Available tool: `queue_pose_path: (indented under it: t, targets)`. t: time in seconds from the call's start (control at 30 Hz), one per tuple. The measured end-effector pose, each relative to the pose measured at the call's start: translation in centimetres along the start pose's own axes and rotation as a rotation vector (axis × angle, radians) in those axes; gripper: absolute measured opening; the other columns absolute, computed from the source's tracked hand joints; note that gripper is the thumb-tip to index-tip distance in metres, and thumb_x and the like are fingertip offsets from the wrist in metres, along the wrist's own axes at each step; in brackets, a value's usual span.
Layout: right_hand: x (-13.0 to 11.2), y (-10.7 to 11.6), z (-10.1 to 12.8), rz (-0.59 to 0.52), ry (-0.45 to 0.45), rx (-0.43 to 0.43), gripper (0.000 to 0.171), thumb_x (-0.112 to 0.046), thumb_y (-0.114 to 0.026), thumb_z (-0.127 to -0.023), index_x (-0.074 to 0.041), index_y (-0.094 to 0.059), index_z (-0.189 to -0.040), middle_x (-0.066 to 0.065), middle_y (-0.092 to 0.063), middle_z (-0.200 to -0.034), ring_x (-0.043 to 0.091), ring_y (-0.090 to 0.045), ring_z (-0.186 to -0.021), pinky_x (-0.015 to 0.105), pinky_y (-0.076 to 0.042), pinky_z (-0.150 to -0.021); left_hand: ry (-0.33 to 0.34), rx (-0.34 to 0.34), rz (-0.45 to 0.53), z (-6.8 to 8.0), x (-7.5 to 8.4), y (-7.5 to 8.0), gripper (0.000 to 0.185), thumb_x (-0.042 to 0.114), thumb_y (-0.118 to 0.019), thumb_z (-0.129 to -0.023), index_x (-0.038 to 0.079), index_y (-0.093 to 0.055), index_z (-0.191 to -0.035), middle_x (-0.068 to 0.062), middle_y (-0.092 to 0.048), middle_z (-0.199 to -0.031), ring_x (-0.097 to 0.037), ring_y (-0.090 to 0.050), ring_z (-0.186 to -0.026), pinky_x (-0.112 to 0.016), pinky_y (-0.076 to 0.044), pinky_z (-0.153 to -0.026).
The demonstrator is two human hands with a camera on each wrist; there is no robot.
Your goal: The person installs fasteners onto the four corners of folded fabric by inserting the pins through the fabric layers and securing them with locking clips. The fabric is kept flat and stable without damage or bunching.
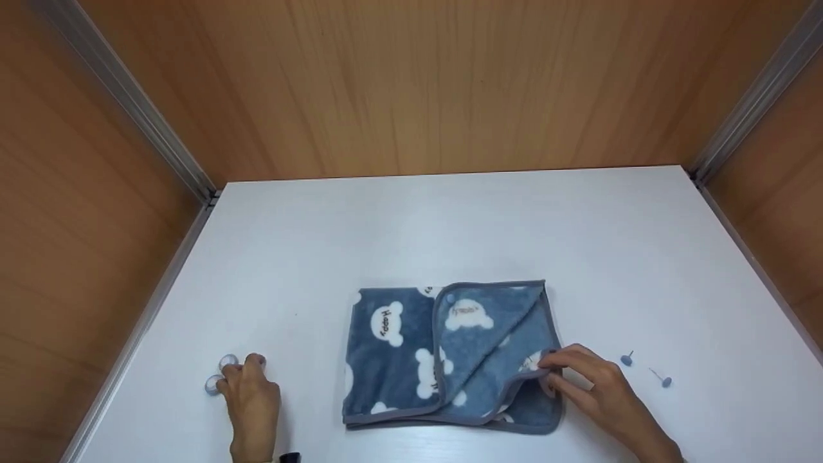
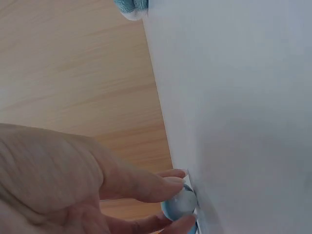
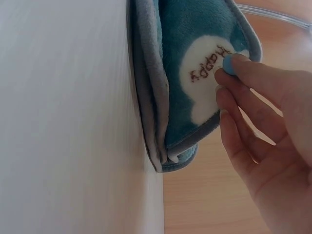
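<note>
We work on a white tabletop point(image 1: 450, 218) boxed in by wooden walls point(image 1: 411, 83). A folded blue towel point(image 1: 392, 360) with white bear prints lies near the front edge, its top layer turned back diagonally. Our right hand point(image 1: 598, 392) pinches that layer's grey hem at the towel's right side, and in the wrist view the fingers point(image 3: 253, 73) press a small blue pin head against a white bear patch. Our left hand point(image 1: 251, 399) rests well to the left of the towel, fingers curled around small clear-blue round pieces point(image 1: 222, 373). Two blue pins point(image 1: 646, 370) lie loose just right of our right hand. We judge the pinched layer could slide and undo the fold, and the loose pins could prick a finger or roll off.
</note>
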State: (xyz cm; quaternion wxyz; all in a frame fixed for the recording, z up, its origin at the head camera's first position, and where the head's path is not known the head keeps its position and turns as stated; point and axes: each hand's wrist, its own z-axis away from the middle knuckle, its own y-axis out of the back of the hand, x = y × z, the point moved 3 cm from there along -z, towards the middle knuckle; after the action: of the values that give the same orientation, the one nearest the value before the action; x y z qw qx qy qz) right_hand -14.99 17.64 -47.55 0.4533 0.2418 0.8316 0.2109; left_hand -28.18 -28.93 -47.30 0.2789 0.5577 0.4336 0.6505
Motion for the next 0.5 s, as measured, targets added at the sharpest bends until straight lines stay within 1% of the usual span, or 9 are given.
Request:
queue_pose_path:
  t: [0.1,0.23,0.33,0.4,0.5]
  targets:
    - [0.1,0.0,0.0,0.002,0.005,0.005,0.050,0.014,-0.083,-0.075,-0.017,-0.074,-0.113,-0.004,-0.071,-0.104,0.007,-0.066,-0.098,0.009,-0.047,-0.090,0.007,0.006,0.028,-0.1,0.0,0.0,0.028,-0.023,-0.055,-0.085,-0.023,-0.060,-0.113,-0.043,-0.048,-0.107,-0.055,-0.050,-0.095,-0.055,-0.046,-0.079]
    - [0.1,0.0,0.0,0.000,0.032,0.014,0.051,0.015,-0.083,-0.074,-0.015,-0.074,-0.113,-0.003,-0.070,-0.103,0.008,-0.066,-0.097,0.009,-0.047,-0.090,-0.007,0.035,0.090,0.0,0.2,0.0,0.020,-0.017,-0.056,-0.091,-0.022,-0.061,-0.110,-0.041,-0.051,-0.106,-0.054,-0.054,-0.096,-0.055,-0.047,-0.081]
    - [0.2,0.1,0.0,-0.003,0.046,0.018,0.051,0.016,-0.083,-0.073,-0.014,-0.074,-0.113,-0.002,-0.070,-0.103,0.009,-0.067,-0.097,0.009,-0.047,-0.090,0.005,0.017,0.150,0.1,0.8,0.0,0.022,-0.010,-0.056,-0.097,-0.019,-0.059,-0.117,-0.037,-0.049,-0.109,-0.053,-0.057,-0.100,-0.053,-0.052,-0.081]
    - [0.2,0.0,0.0,-0.002,0.043,0.019,0.052,0.016,-0.083,-0.073,-0.014,-0.074,-0.113,-0.002,-0.070,-0.103,0.008,-0.067,-0.097,0.009,-0.047,-0.090,0.011,0.008,0.183,0.1,1.3,0.1,0.024,-0.005,-0.057,-0.099,-0.017,-0.059,-0.120,-0.035,-0.049,-0.110,-0.051,-0.061,-0.100,-0.051,-0.055,-0.078]
    - [0.2,0.0,0.1,-0.010,0.046,0.021,0.052,0.016,-0.083,-0.072,-0.014,-0.074,-0.113,-0.002,-0.070,-0.103,0.008,-0.067,-0.096,0.009,-0.047,-0.090,-0.010,0.013,0.223,0.2,2.2,0.2,0.026,-0.002,-0.059,-0.100,-0.016,-0.060,-0.121,-0.034,-0.050,-0.110,-0.048,-0.064,-0.095,-0.048,-0.057,-0.073]
